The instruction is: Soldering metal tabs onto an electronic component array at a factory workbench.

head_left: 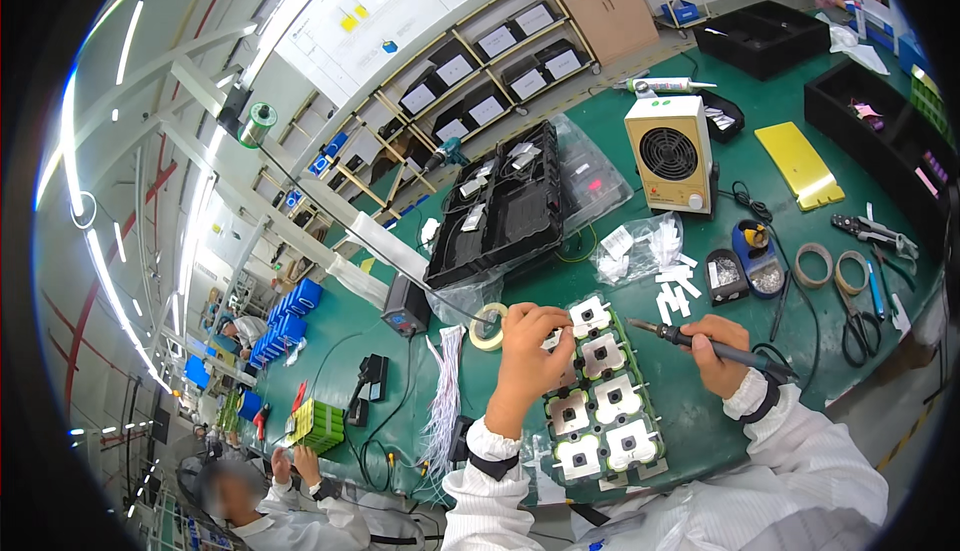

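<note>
Head-worn fisheye view, facing down, workbench [692,396] near

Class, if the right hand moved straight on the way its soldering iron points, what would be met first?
With the soldering iron leading the right hand, probably the far end of the battery pack, though depth is unclear.

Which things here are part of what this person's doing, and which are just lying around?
In use:
soldering iron, in the right hand
block with metal plates, by the left hand
probably the blue iron stand

Seemingly just lying about:
yellow sheet
scissors
white-and-green tube
</note>
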Demonstrator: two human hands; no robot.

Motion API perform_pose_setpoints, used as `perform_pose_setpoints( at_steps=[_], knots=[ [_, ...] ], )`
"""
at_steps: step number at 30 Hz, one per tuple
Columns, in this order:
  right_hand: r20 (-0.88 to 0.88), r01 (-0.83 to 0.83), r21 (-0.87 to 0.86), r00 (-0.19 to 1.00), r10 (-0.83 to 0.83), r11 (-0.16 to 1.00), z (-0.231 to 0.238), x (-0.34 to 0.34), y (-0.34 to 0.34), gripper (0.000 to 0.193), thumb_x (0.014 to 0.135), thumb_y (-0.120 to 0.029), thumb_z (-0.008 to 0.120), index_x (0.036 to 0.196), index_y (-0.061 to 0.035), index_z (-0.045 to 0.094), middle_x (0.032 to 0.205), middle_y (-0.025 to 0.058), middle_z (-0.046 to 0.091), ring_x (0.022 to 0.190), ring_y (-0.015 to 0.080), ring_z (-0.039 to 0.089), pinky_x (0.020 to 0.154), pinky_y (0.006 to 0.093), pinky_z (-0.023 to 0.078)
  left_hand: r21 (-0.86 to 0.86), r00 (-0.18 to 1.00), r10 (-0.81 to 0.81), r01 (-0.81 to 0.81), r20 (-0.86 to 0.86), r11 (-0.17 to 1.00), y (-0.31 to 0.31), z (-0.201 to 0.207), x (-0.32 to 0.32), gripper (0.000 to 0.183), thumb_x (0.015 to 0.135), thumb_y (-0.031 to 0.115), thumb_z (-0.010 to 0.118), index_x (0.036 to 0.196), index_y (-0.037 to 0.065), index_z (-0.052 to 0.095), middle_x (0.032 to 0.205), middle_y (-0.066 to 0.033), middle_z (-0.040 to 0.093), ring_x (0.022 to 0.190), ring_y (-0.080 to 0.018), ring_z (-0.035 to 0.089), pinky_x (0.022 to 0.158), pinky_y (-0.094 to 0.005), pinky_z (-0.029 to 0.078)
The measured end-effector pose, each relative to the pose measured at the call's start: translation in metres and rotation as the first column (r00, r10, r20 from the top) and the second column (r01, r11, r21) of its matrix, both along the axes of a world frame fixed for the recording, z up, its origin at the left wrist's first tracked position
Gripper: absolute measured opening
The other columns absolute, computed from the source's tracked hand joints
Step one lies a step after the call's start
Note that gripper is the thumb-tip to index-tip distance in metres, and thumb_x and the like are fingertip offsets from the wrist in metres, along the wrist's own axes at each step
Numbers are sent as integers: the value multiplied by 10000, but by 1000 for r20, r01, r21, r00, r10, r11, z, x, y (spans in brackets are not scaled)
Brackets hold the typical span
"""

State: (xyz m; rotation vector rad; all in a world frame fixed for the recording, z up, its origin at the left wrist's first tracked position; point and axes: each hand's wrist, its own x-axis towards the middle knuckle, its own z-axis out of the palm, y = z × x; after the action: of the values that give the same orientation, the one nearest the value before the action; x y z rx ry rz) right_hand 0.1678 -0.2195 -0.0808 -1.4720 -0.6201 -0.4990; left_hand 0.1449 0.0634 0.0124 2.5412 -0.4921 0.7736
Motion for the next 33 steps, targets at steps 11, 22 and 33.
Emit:
perform_pose_setpoints(
  at_steps=[11,22,33],
  knots=[
    [201,-17,49,979,6,999,1,7,-3,184,892,-136,593,810,9,672,622,98,620,502,222,553,493,358,421,33,997,-72,72,-11,997,-9,0,-11,119,730,42,740,823,72,671,1012,-38,751,967,-288,586,874,-424,451],
    [332,-3,7,943,1,1000,-3,8,4,138,838,-109,617,782,4,673,606,92,596,480,240,520,480,380,405,46,993,-106,108,-47,993,-16,-8,-10,114,747,71,750,833,67,675,1040,-34,742,1023,-290,590,876,-420,437],
    [315,-10,5,949,8,1000,-1,6,4,121,839,-90,612,792,5,671,584,81,564,475,240,508,478,380,390,49,994,-91,95,-65,994,-18,-12,-7,111,748,50,752,840,59,690,1030,-45,748,998,-303,593,883,-412,481]
  ],
)
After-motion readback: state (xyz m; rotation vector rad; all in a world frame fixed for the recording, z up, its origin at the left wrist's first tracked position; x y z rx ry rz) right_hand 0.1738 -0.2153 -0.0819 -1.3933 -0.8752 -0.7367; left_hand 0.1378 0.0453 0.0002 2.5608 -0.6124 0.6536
